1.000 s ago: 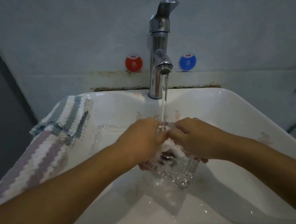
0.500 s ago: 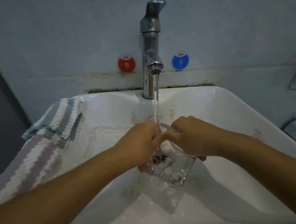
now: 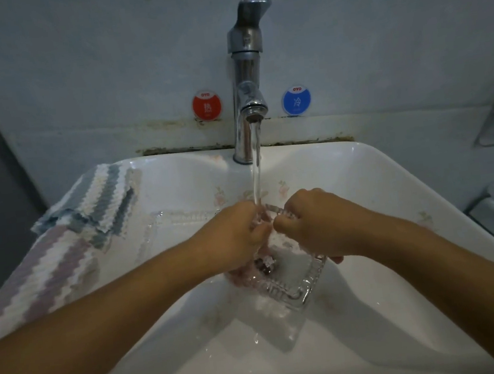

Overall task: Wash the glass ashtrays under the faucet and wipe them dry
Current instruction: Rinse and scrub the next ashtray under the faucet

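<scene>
A person rinses a square glass ashtray point(image 3: 291, 276) under a running faucet point(image 3: 246, 74), centre frame, over a white sink point(image 3: 376, 179) printed with faint flowers. The left hand point(image 3: 233, 240) curls round the ashtray's left edge and the right hand point(image 3: 314, 228) curls round its right edge, fingers tucked beneath and thumbs near the upper rim, so that the dish sits tipped between them with its near corner lowest. The tilt appears meant to let the stream of water point(image 3: 256, 167), which lands just where the two hands meet, run across the glass and pour off the low corner into the bowl below rather than pooling inside. Something dark shows through the glass near its middle; whether that is residue or the drain seen through it cannot be told.

A second ashtray point(image 3: 164, 226) of the same clear ribbed glass lies left of centre on the sink's inner slope, near the left hand but apart from it, seemingly parked within reach for its own turn. Two striped cloths point(image 3: 63, 248) are draped over the sink's left rim at the left of the frame, kept out of the water's path, presumably for the drying. Red point(image 3: 206, 105) and blue point(image 3: 296, 101) round stickers flank the faucet on the wall. The washing looks mid-course, with wiping not yet begun.
</scene>
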Demonstrator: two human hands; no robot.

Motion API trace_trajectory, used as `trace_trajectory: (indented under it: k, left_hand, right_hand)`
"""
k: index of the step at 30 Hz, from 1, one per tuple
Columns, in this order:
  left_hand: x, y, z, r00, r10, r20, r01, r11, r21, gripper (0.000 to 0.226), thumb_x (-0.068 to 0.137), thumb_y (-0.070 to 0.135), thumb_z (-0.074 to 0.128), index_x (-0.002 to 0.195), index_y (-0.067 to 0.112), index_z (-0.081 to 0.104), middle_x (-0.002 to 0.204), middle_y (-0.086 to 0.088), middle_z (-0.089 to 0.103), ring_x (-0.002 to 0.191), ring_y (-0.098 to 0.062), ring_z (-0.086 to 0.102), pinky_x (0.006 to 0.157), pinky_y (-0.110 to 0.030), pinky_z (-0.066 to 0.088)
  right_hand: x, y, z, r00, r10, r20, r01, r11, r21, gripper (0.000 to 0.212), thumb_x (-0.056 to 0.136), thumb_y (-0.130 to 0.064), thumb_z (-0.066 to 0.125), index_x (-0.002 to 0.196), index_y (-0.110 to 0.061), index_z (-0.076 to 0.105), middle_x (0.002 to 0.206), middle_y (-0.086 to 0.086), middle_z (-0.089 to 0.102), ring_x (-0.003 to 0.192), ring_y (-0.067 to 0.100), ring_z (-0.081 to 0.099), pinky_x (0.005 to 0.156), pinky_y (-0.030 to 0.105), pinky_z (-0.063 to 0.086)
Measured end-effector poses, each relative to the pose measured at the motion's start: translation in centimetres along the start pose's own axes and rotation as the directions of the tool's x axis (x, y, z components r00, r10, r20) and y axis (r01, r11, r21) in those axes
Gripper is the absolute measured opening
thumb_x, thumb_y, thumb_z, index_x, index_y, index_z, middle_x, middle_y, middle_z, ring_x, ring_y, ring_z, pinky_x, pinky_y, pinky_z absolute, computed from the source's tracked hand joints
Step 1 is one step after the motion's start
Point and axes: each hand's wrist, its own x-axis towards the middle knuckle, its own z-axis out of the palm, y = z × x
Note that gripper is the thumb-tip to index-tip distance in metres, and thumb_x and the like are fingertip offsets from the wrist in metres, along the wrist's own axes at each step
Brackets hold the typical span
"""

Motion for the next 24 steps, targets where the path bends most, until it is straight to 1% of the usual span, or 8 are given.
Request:
trace_trajectory:
  k: [3, 6, 8, 12, 15, 17, 21, 24]
  left_hand:
    - [-0.2, 0.1, 0.0, 0.999, 0.021, -0.031, -0.019, 0.998, 0.061, 0.026, 0.105, 0.029, 0.046, 0.105, 0.013, 0.066, 0.093, -0.004, 0.071, 0.082, -0.016, 0.066, 0.073, -0.028, 0.052]
    - [0.0, -0.1, 0.0, 1.0, -0.005, 0.017, 0.003, 0.996, 0.086, 0.031, 0.105, 0.018, 0.041, 0.078, 0.011, 0.055, 0.076, -0.008, 0.06, 0.066, -0.019, 0.056, 0.061, -0.028, 0.045]
    - [0.0, 0.0, 0.1, 0.998, -0.033, 0.05, 0.028, 0.995, 0.092, 0.033, 0.103, 0.009, 0.042, 0.072, 0.015, 0.046, 0.075, -0.008, 0.055, 0.065, -0.017, 0.05, 0.06, -0.027, 0.044]
    - [-0.2, 0.3, 0.1, 0.991, -0.028, 0.133, 0.033, 0.999, -0.04, 0.031, 0.104, 0.005, 0.039, 0.077, 0.02, 0.037, 0.072, 0.0, 0.041, 0.063, -0.01, 0.038, 0.059, -0.021, 0.035]
    - [-0.1, 0.2, 0.1, 0.996, -0.006, 0.086, 0.018, 0.99, -0.142, 0.013, 0.106, 0.016, 0.04, 0.099, 0.009, 0.049, 0.079, -0.009, 0.055, 0.069, -0.022, 0.053, 0.067, -0.034, 0.048]
    - [0.0, 0.3, -0.2, 1.0, -0.016, 0.015, 0.017, 0.995, -0.101, 0.022, 0.105, 0.023, 0.045, 0.099, 0.007, 0.059, 0.078, -0.008, 0.064, 0.067, -0.022, 0.061, 0.061, -0.031, 0.052]
    - [-0.2, 0.5, -1.0, 0.999, -0.038, -0.038, 0.033, 0.992, -0.124, 0.025, 0.104, 0.03, 0.05, 0.085, 0.017, 0.062, 0.063, 0.003, 0.067, 0.055, -0.018, 0.068, 0.043, -0.018, 0.049]
    - [0.0, 0.2, -0.6, 0.999, -0.041, 0.015, 0.042, 0.997, -0.061, 0.028, 0.107, 0.027, 0.039, 0.096, 0.009, 0.058, 0.07, 0.001, 0.059, 0.058, -0.016, 0.056, 0.047, -0.019, 0.044]
  right_hand:
    - [-0.1, -0.2, 0.2, 1.0, -0.012, 0.008, 0.012, 1.0, -0.028, 0.038, 0.105, -0.038, 0.043, 0.077, -0.013, 0.052, 0.063, 0.007, 0.061, 0.035, 0.01, 0.056, 0.037, 0.017, 0.04]
    - [0.1, -0.2, 0.3, 1.0, -0.008, 0.015, 0.008, 1.0, -0.023, 0.035, 0.104, -0.036, 0.045, 0.082, -0.011, 0.056, 0.068, 0.009, 0.064, 0.044, 0.017, 0.065, 0.043, 0.024, 0.052]
    - [0.2, 0.0, 0.4, 1.0, -0.013, 0.007, 0.013, 1.0, -0.028, 0.035, 0.103, -0.035, 0.046, 0.085, -0.009, 0.059, 0.072, 0.012, 0.067, 0.049, 0.021, 0.068, 0.05, 0.028, 0.056]
    - [0.3, 0.1, 0.1, 0.999, -0.011, -0.032, 0.01, 0.999, -0.041, 0.034, 0.102, -0.035, 0.048, 0.084, -0.009, 0.06, 0.073, 0.011, 0.064, 0.054, 0.022, 0.065, 0.052, 0.032, 0.053]
    - [0.2, 0.4, -0.5, 0.996, 0.007, -0.094, -0.012, 0.998, -0.054, 0.032, 0.103, -0.035, 0.047, 0.081, -0.013, 0.055, 0.07, 0.005, 0.057, 0.052, 0.016, 0.055, 0.048, 0.024, 0.043]
    - [0.2, 0.4, -0.8, 0.993, 0.019, -0.116, -0.023, 0.999, -0.04, 0.033, 0.103, -0.034, 0.046, 0.081, -0.012, 0.055, 0.07, 0.006, 0.059, 0.047, 0.016, 0.058, 0.043, 0.022, 0.042]
    - [0.4, 0.1, -0.4, 0.992, 0.028, -0.121, -0.031, 0.999, -0.023, 0.031, 0.102, -0.032, 0.047, 0.086, -0.009, 0.059, 0.075, 0.011, 0.067, 0.041, 0.019, 0.063, 0.044, 0.029, 0.051]
    - [0.5, 0.2, -0.5, 0.988, 0.068, -0.138, -0.068, 0.998, 0.007, 0.034, 0.101, -0.037, 0.049, 0.087, -0.008, 0.059, 0.077, 0.012, 0.069, 0.046, 0.025, 0.067, 0.054, 0.036, 0.058]
